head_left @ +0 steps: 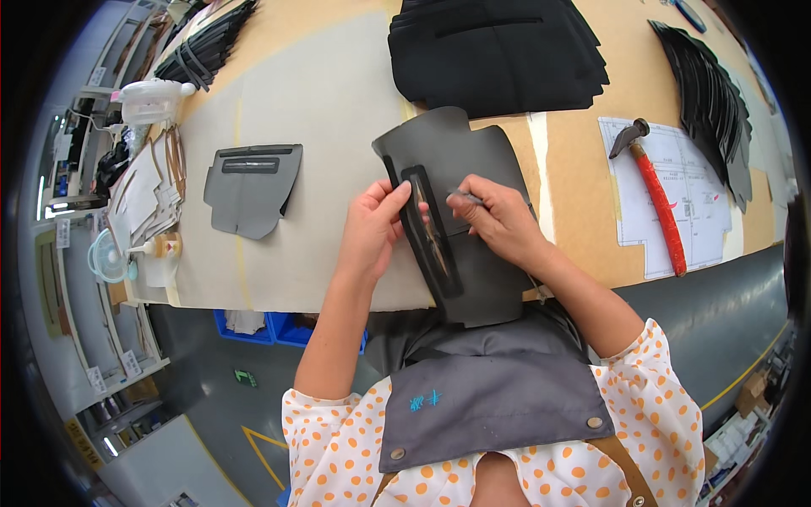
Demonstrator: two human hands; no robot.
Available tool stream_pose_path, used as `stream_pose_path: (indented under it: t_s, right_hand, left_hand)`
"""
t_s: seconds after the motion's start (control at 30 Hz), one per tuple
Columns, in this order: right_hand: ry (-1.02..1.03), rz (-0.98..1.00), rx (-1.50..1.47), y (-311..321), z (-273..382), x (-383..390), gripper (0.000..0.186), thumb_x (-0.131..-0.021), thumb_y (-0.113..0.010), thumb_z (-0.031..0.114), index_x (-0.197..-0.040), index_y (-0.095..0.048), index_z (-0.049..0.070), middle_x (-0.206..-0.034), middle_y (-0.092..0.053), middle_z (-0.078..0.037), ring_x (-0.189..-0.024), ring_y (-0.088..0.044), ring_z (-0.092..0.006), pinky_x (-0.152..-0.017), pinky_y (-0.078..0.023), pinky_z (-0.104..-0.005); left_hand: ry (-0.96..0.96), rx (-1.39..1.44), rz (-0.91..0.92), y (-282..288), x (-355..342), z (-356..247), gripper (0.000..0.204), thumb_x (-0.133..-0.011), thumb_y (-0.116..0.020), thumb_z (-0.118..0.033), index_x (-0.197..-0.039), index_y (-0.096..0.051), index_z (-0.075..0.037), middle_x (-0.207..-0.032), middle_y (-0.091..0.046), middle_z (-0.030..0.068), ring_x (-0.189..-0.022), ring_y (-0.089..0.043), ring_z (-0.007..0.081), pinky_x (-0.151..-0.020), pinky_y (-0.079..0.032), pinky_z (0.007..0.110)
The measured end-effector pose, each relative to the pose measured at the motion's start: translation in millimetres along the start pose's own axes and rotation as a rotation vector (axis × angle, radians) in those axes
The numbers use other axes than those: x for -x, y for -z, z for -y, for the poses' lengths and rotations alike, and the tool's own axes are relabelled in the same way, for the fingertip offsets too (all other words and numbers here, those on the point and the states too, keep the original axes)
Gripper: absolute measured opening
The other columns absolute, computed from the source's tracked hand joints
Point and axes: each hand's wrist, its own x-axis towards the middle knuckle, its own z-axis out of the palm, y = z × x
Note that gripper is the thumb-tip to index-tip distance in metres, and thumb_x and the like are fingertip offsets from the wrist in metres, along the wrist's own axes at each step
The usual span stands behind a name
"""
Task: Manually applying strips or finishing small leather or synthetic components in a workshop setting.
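Panel sits right between the 2 hands, its long slot running near-to-far. The left hand is closer, pinching the slot's side; the right hand is curled round some small tool just right of it.

Looks bright and even over tabletop. Falls soft, with faint shadows; cannot tell exact direction. Flares in small white strips among left shelves; cannot tell lamp from reflection. Glints off glossy floor at right; dims to dark grey under tabletop's near edge. Swallows detail in black stack. Reads fairly crisp around left hand, right hand and grey panel. Bends straight lines toward rim, softens there, drops to black at corners.
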Motion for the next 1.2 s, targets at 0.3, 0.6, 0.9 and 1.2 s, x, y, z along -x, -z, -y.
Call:
stream_pose_path:
  t_s: [0.3, 0.6, 0.9, 1.2]
  right_hand:
    - [0.0, 0.044, -0.023, 12, -7, -28, 0.044, -0.107, -0.057, 0.042, -0.089, -0.057, 0.002, -0.075, -0.055, -0.01, -0.07, -0.053, -0.0212, -0.067, -0.045, -0.0359]
    - [0.06, 0.085, 0.056, 12, -13, -38, 0.038, -0.108, -0.057, 0.036, -0.092, -0.054, 0.002, -0.08, -0.057, -0.011, -0.073, -0.053, -0.0246, -0.069, -0.046, -0.0379]
    - [-0.09, 0.078, -0.182, 14, 29, -1, 0.039, -0.111, -0.051, 0.037, -0.123, -0.066, 0.003, -0.097, -0.063, -0.005, -0.089, -0.058, -0.0126, -0.085, -0.048, -0.0278]
    - [-0.383, 0.177, -0.399, 4, 32, 29, 0.037, -0.111, -0.053, 0.034, -0.122, -0.065, 0.002, -0.093, -0.063, 0.0, -0.09, -0.057, -0.0065, -0.082, -0.046, -0.0241]
  left_hand:
    - [0.037, 0.265, 0.083, 15, 33, 15, 0.012, -0.105, -0.064, -0.02, -0.107, -0.063, -0.008, -0.093, -0.068, 0.0025, -0.076, -0.068, 0.0105, -0.068, -0.06, 0.028]
    - [0.072, 0.325, 0.131, 20, 45, 16, 0.015, -0.107, -0.06, -0.018, -0.115, -0.064, -0.006, -0.104, -0.071, 0.0062, -0.101, -0.073, 0.0181, -0.073, -0.062, 0.03]
    - [0.016, 0.355, 0.033, 8, 44, 24, 0.022, -0.107, -0.06, -0.018, -0.121, -0.061, -0.002, -0.113, -0.071, 0.0138, -0.117, -0.069, 0.0289, -0.082, -0.065, 0.035]
    - [-0.016, 0.303, 0.035, 3, 46, 21, 0.022, -0.106, -0.061, -0.018, -0.121, -0.058, -0.002, -0.114, -0.071, 0.0135, -0.113, -0.07, 0.0227, -0.084, -0.062, 0.035]
